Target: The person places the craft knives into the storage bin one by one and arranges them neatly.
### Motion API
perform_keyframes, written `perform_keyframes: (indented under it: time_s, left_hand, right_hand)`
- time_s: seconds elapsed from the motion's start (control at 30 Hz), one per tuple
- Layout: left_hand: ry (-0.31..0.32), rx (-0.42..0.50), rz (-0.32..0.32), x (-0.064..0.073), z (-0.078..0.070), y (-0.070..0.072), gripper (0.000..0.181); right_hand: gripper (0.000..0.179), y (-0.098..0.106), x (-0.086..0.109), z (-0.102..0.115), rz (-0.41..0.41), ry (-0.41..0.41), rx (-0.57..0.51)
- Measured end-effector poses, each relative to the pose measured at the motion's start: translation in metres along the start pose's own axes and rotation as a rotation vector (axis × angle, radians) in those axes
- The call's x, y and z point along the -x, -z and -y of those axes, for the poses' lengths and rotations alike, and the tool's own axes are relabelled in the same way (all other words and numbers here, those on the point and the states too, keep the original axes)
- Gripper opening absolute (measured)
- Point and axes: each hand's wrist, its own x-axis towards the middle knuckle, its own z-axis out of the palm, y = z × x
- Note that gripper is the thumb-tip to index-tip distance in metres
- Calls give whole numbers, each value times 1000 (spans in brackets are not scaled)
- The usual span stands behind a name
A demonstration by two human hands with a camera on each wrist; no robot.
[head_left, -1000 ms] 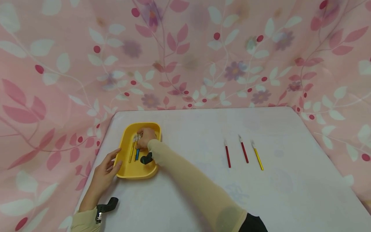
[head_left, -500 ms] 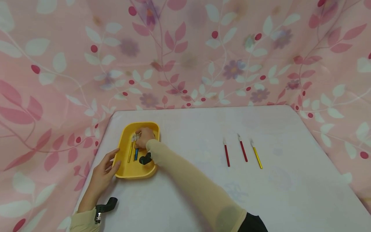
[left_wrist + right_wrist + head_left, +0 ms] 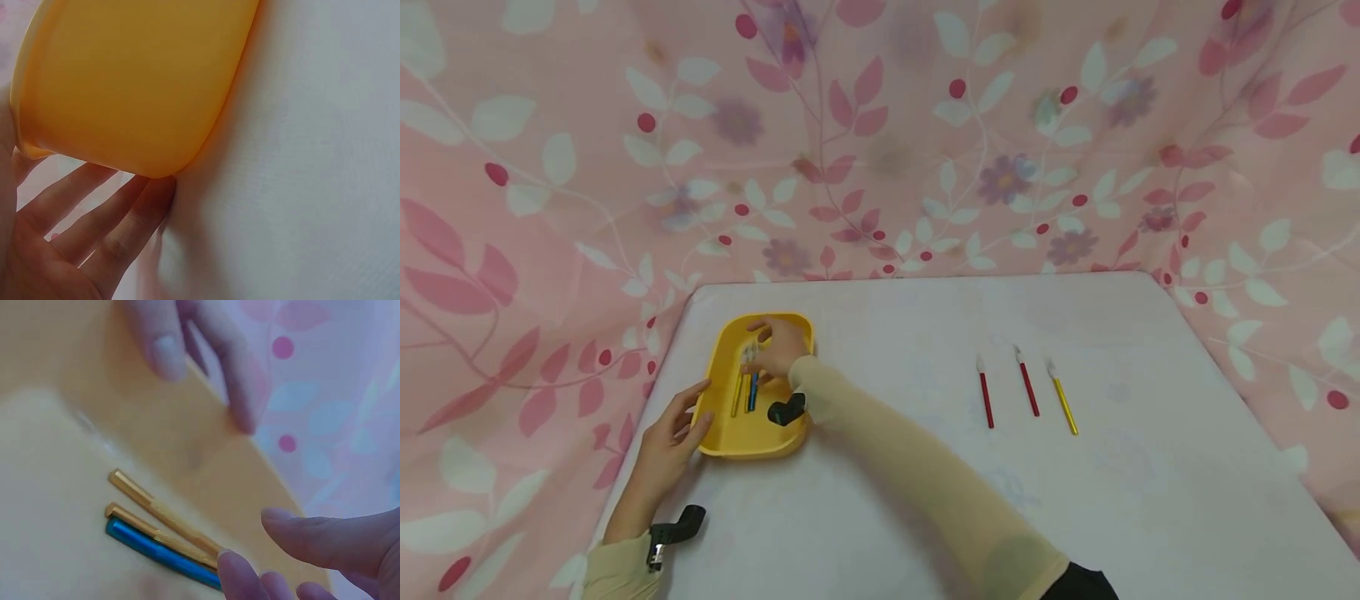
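My left hand (image 3: 662,446) grips the near left side of a yellow plastic tray (image 3: 756,442), thumb at the rim and the other fingers against its outer wall. Inside lie two gold-yellow craft knives (image 3: 178,522) and a blue one (image 3: 159,555), side by side, with knurled grips visible on the gold ones. My right hand (image 3: 781,346) hovers over their pale tips in the head view, thumb and fingers spread apart with nothing between them. It hides part of the knives' upper ends.
Right of the tray on the white-covered table (image 3: 880,358), two red craft knives (image 3: 987,400) and a yellow one (image 3: 1065,406) lie roughly parallel. Pink floral cloth (image 3: 887,167) hangs behind the table and along its sides.
My right hand's fingers have spread and lifted a little off the knives in the tray, uncovering more of the blue one. My left hand stays on the tray.
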Motion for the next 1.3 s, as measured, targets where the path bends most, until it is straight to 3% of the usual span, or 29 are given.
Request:
perform_keyframes:
  time_s: [0.2,0.47,0.73,1.1,1.3]
  left_hand:
    - [8,-7,-15,2,1,1,60]
    - [-18,5,-13,-2,-1,-1,61]
    - [19,14,-6,-1,-1,-2,61]
    - [11,9,1,-2,-4,-2,62]
    - [10,18,6,0,-4,-2,62]
  right_hand:
    - [61,23,33,19,51,140,-91]
    - [62,46,62,37,80,223,-107]
    - [60,66,91,48,100,295,-127]
    - [68,108,123,35,104,355,-177]
    - [75,131,142,25,137,389,-124]
